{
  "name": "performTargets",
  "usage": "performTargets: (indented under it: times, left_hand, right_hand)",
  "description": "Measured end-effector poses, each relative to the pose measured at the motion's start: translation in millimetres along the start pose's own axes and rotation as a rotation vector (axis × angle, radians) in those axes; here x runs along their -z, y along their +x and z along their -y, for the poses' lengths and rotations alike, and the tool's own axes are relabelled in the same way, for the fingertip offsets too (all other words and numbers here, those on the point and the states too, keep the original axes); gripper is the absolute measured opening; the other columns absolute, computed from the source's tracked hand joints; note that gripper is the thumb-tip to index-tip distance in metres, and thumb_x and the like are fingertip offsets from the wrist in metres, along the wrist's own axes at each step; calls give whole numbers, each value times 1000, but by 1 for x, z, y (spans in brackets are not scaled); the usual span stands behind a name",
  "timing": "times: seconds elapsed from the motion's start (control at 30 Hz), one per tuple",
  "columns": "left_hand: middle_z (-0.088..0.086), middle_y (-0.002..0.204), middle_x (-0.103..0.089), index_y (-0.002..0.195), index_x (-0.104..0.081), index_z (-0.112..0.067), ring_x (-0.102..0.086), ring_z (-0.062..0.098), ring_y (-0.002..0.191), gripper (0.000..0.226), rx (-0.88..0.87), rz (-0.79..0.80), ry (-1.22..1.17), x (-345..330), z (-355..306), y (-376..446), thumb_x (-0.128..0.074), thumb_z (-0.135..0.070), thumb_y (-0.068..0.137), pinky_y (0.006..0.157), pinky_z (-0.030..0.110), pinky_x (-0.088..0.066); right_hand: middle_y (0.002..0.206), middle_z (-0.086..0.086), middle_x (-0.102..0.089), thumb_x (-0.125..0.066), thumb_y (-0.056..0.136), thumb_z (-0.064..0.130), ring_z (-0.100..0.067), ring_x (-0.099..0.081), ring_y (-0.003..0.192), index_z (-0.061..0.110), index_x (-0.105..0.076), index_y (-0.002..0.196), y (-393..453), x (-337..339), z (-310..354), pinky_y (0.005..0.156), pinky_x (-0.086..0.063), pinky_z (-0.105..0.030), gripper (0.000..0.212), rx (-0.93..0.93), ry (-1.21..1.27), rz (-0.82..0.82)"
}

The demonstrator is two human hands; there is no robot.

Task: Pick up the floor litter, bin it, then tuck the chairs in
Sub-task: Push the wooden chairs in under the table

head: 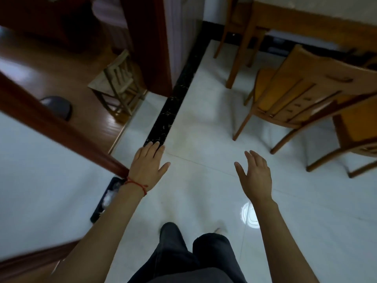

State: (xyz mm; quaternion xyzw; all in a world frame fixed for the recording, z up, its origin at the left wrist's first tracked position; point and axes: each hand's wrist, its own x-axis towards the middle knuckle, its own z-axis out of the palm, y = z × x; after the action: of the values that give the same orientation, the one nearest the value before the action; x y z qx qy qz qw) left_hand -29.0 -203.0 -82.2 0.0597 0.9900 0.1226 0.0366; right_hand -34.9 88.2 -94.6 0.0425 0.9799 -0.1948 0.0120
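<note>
Both hands, left and right, flat-fingered, empty, over bare white tile mid-frame. Orange wooden chairs at right, pulled out. Black bin, possibly, lower left against wall.

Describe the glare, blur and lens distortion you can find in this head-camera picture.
Head view: a round lamp glare shines on the white floor tiles beside the right hand; motion blur smears the wooden rail and chair; wide-angle bending curves straight edges near the borders.
</note>
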Motion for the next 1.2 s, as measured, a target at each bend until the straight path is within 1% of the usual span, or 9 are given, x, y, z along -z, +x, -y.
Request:
performTargets:
  times: [0.13,0.27,0.33,0.43,0.6,0.73,0.87,1.03,1.2]
  left_hand:
    - [22,138,-43,131,-42,-1,-36,35,129,54,-98,1,22,-19,-74,26,-57,-31,88,107,48,-27]
    - [21,141,-40,133,-41,-2,-33,35,132,54,-178,15,-3,-38,-154,46,-53,-33,91,108,47,-22]
    - [19,143,-37,134,-39,-3,-30,33,133,54,-214,19,-3,-45,-188,56,-50,-35,92,109,45,-19]
    - [18,144,-36,135,-38,-5,-29,33,134,54,-259,27,-6,-50,-230,72,-51,-33,91,110,44,-19]
    - [22,140,-41,132,-42,-2,-34,36,130,53,-304,28,-1,-54,-272,108,-55,-31,90,107,47,-24]
    - [22,138,-43,130,-44,-1,-36,36,129,52,-331,24,-2,-60,-298,151,-53,-34,90,106,47,-25]
    - [21,138,-44,129,-45,-1,-36,35,129,52,-337,3,-28,-64,-322,208,-58,-30,88,106,46,-27]
    - [19,141,-41,132,-42,-2,-33,33,131,54,-330,35,-46,-62,-349,288,-56,-31,88,107,45,-24]
    - [21,137,-44,129,-44,0,-37,35,129,53,-335,6,-76,-54,-376,358,-58,-30,88,105,48,-29]
  right_hand:
    - [138,-16,-46,-51,91,36,-31,-39,129,6,-44,129,-12,36,-74,104,-34,-44,49,-93,-8,-23]
    - [140,-15,-44,-49,91,37,-29,-38,130,7,-43,130,-20,71,-147,104,-33,-42,50,-170,-36,-49]
    - [140,-14,-43,-49,91,37,-29,-37,131,8,-42,131,-21,86,-177,105,-33,-42,50,-211,-42,-61]
    - [139,-15,-44,-49,91,37,-30,-37,130,7,-43,130,-20,105,-213,104,-34,-43,50,-262,-37,-92]
    - [140,-14,-44,-48,91,39,-29,-38,130,9,-43,130,-2,121,-248,104,-34,-42,50,-323,-26,-129]
    - [140,-14,-44,-49,90,40,-29,-39,130,10,-43,130,31,128,-269,105,-34,-43,50,-350,-18,-156]
    - [140,-13,-44,-49,90,41,-29,-39,130,11,-43,131,85,134,-288,106,-33,-45,51,-368,-32,-170]
    - [141,-11,-44,-48,90,43,-29,-39,129,13,-43,131,166,149,-309,106,-33,-45,52,-391,-59,-178]
    - [137,-13,-48,-50,88,43,-31,-43,127,12,-45,129,232,169,-328,103,-36,-46,52,-398,-54,-253]
